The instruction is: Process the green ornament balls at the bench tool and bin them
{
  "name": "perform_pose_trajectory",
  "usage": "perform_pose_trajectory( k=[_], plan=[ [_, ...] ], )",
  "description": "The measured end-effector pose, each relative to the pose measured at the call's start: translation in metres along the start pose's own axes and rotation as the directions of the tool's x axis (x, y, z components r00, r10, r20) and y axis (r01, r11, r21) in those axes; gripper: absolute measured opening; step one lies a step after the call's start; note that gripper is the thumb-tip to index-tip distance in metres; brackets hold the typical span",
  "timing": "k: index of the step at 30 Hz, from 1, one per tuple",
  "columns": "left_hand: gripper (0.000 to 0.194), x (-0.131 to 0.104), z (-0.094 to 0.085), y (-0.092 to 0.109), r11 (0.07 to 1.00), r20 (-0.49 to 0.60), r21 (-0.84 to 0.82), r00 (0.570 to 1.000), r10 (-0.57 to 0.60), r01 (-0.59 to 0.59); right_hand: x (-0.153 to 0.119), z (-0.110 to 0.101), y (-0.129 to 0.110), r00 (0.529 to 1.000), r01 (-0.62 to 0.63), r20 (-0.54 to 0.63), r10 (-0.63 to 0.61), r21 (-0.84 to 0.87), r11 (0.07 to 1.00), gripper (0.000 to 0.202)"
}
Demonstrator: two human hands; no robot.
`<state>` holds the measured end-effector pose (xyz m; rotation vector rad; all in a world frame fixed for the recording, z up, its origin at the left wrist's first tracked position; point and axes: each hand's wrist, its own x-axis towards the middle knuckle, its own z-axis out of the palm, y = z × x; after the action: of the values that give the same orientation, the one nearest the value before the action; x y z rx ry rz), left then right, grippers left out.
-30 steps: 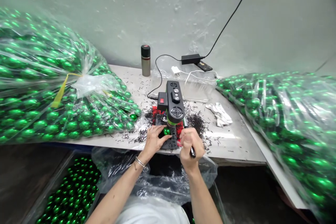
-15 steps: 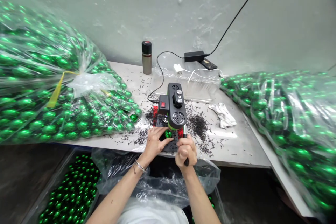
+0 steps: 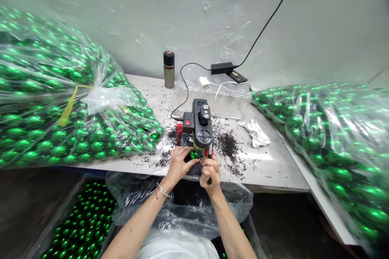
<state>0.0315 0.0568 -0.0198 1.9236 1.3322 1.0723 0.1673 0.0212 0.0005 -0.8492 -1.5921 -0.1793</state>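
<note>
Beneath the head of a black corded device [image 3: 202,123], with a red switch and round vents, is a shiny green ball [image 3: 194,154]. My left hand [image 3: 180,164] has its thumb and fingers closed around the ball from the left. My right hand [image 3: 210,172] is wrapped in a fist round a black-handled tool [image 3: 209,181] with a thin metal shaft, just right of the ball; the shaft points up beside the device head, and its tip is not clear. Red material [image 3: 179,129] shows around the device base.
Black strips [image 3: 227,144] litter the white table. Plastic bags of green balls stand left [image 3: 45,129] and right [image 3: 328,129]. A flask [image 3: 169,69], clear plastic tray [image 3: 231,101], power adapter [image 3: 223,68] and white gloves [image 3: 255,133] lie around. More green balls [image 3: 82,214] sit below.
The tool in my right hand has swung: its metal shaft now shows beside the device head, and its handle end has moved left and toward me. My left hand stays on the ball.
</note>
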Motion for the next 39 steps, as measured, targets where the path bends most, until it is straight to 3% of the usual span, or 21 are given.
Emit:
perform_pose_trajectory(
  k=[3, 7, 11, 16, 18, 21, 25, 28, 31, 34, 37, 39],
  plan=[
    [0.032, 0.002, 0.001, -0.002, 1.000, -0.005, -0.010, 1.000, 0.000, 0.000, 0.012, -0.005, -0.007, 1.000, -0.011, 0.007, 0.011, 0.000, 1.000, 0.029],
    [0.033, 0.004, 0.004, -0.002, 1.000, -0.032, -0.013, 0.999, -0.005, 0.005, 0.049, -0.013, -0.027, 0.987, -0.148, -0.059, 0.151, 0.061, 0.987, 0.030],
    [0.038, -0.018, -0.001, -0.001, 0.998, -0.062, 0.040, 0.997, 0.043, -0.040, 0.083, -0.020, -0.044, 0.957, -0.286, -0.029, 0.290, 0.104, 0.953, 0.031],
    [0.067, -0.048, -0.029, -0.006, 0.973, -0.018, 0.170, 0.987, 0.160, -0.154, 0.076, -0.019, -0.044, 0.965, -0.259, -0.015, 0.261, 0.081, 0.963, 0.031],
    [0.054, -0.040, -0.047, -0.009, 0.964, -0.094, 0.235, 0.985, 0.148, -0.122, 0.067, -0.017, -0.041, 0.967, -0.247, -0.034, 0.251, 0.085, 0.965, 0.031],
    [0.031, -0.008, -0.076, -0.017, 0.929, -0.231, 0.370, 0.969, 0.086, 0.006, 0.060, -0.014, -0.038, 0.969, -0.233, -0.063, 0.240, 0.103, 0.967, 0.031],
    [0.018, 0.034, -0.101, -0.029, 0.806, -0.132, 0.582, 0.990, -0.042, 0.112, 0.061, -0.014, -0.038, 0.971, -0.228, -0.052, 0.233, 0.098, 0.969, 0.031],
    [0.013, 0.045, -0.107, -0.034, 0.783, -0.067, 0.606, 0.990, -0.128, 0.142, 0.062, -0.014, -0.039, 0.973, -0.221, -0.053, 0.227, 0.102, 0.970, 0.032],
    [0.024, 0.042, -0.111, -0.030, 0.885, -0.115, 0.422, 0.980, -0.161, 0.195, 0.061, -0.014, -0.039, 0.974, -0.212, -0.055, 0.219, 0.106, 0.971, 0.032],
    [0.039, 0.032, -0.112, -0.020, 0.961, -0.122, 0.028, 0.955, -0.270, 0.275, 0.059, -0.013, -0.038, 0.974, -0.213, -0.060, 0.220, 0.107, 0.971, 0.032],
    [0.052, 0.018, -0.103, -0.008, 0.879, -0.039, -0.338, 0.928, -0.370, 0.336, 0.056, -0.012, -0.036, 0.970, -0.222, -0.079, 0.231, 0.111, 0.969, 0.033],
    [0.056, 0.008, -0.090, -0.002, 0.791, 0.030, -0.497, 0.918, -0.396, 0.357, 0.055, -0.012, -0.035, 0.969, -0.222, -0.082, 0.232, 0.115, 0.968, 0.032]
  ],
)
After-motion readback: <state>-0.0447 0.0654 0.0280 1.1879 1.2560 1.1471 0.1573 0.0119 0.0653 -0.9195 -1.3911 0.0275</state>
